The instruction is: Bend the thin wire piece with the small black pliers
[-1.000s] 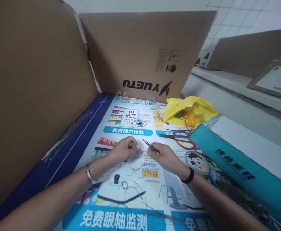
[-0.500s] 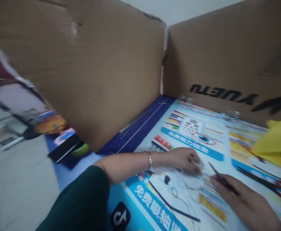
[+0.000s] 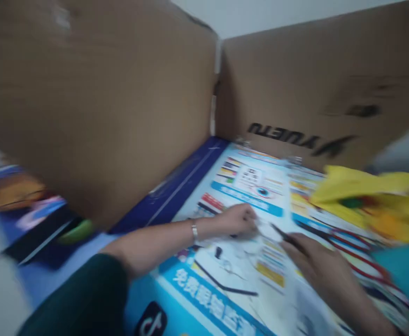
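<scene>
My left hand [image 3: 238, 221], a bracelet at its wrist, is closed over the printed sheet, pinching something thin and whitish that blurs out. Just right of it, my right hand [image 3: 309, 256] grips a dark, slim pointed tool [image 3: 288, 238], its tip aimed up and left toward the left fingers. Clear plastic and thin wires or threads lie below the hands. A dark curved strip [image 3: 225, 287] and a small black piece [image 3: 218, 252] rest on the sheet [image 3: 204, 298].
Cardboard walls [image 3: 148, 93] stand at the left and back. Red-handled scissors [image 3: 351, 238] lie right of my right hand, near a yellow bag [image 3: 358, 186] and a teal item [image 3: 403, 270]. A black item [image 3: 41, 238] and a green one [image 3: 76, 232] sit at the lower left.
The view has turned right, so the hands and sheet appear farther left and more of the yellow bag and scissors shows. Both hands keep their closed grips.
</scene>
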Available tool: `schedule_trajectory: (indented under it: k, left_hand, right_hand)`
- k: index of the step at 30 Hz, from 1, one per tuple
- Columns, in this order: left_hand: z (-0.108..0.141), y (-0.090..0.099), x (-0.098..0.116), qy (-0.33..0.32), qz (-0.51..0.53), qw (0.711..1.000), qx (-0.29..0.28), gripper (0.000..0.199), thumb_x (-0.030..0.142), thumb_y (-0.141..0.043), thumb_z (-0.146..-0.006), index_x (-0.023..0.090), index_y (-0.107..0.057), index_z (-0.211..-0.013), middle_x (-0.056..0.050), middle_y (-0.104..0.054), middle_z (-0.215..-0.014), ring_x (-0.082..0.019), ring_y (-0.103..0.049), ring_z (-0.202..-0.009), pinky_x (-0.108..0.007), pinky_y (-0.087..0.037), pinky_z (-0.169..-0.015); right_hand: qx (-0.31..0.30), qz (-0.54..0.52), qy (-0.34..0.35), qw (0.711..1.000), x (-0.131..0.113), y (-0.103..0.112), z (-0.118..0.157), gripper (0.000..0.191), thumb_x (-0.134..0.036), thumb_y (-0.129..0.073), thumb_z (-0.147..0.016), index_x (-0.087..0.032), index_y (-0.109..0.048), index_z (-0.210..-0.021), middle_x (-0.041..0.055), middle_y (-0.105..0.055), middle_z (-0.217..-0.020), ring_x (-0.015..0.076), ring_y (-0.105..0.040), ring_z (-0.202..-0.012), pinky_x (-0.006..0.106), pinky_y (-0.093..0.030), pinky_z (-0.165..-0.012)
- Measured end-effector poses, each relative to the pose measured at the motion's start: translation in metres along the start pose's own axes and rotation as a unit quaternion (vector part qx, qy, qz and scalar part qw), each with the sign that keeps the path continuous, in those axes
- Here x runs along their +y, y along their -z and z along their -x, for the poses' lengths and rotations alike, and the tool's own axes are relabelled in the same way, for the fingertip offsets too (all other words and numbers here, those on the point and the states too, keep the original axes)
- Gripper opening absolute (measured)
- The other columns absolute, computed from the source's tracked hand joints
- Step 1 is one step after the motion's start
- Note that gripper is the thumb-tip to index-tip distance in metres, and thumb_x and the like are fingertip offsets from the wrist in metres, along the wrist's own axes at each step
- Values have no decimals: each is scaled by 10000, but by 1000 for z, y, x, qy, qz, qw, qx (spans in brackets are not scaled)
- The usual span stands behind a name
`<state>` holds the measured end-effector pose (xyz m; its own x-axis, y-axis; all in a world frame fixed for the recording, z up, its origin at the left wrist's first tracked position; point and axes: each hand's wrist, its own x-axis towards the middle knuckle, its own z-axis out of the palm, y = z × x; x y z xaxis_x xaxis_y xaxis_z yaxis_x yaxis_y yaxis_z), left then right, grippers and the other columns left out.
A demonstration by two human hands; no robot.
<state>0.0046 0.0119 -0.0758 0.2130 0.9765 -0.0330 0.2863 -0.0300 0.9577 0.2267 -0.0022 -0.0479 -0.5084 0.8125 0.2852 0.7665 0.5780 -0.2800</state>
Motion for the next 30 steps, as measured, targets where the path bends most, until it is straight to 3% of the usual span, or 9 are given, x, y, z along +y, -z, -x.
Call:
schedule_trajectory:
  k: [1,3,9,16,22,30]
  left_hand:
    - [1,-1,0,6,24,1000,17,177,206,-617,-658,179,-490,-779,39,-540,-671,-85,-489,-574,-197,-365,-521]
    - [1,-1,-1,12,56,998,17,188,226,-604,-676,189,-455,-785,65,-493,-603,-64,-430,-483,-182,-324,-459]
    - [4,-5,2,7,87,996,12,164,247,-575,-714,195,-435,-781,84,-425,-581,-45,-380,-421,-173,-301,-401]
    - [6,-6,0,16,73,997,-5,174,245,-573,-708,194,-446,-816,68,-479,-615,-49,-406,-435,-180,-307,-396]
    - [6,-7,2,16,71,997,-35,189,206,-565,-691,196,-433,-824,73,-487,-593,-46,-390,-423,-183,-289,-405]
    - [8,-7,3,9,65,998,9,176,217,-569,-685,191,-465,-825,47,-510,-658,-68,-451,-515,-179,-319,-453]
  right_hand:
    - [-31,42,10,999,-9,6,2,273,-429,-443,-857,-220,-616,-825,53,-652,-776,181,-586,-660,280,-395,-577]
    - [-36,124,21,991,-21,10,0,296,-434,-437,-861,-203,-594,-762,54,-628,-726,189,-571,-692,286,-356,-605]
    - [-8,237,21,971,-22,5,1,315,-451,-428,-869,-197,-578,-758,65,-587,-711,199,-504,-704,314,-263,-634]
    - [28,250,4,968,-22,1,1,315,-444,-424,-874,-190,-570,-761,70,-566,-728,205,-468,-743,327,-230,-657]
    - [33,233,37,971,-19,-4,0,315,-455,-443,-865,-184,-568,-767,66,-560,-753,194,-461,-753,314,-239,-668]
    - [5,244,7,970,-26,1,3,335,-457,-428,-869,-183,-582,-751,71,-580,-709,191,-483,-702,321,-245,-641]
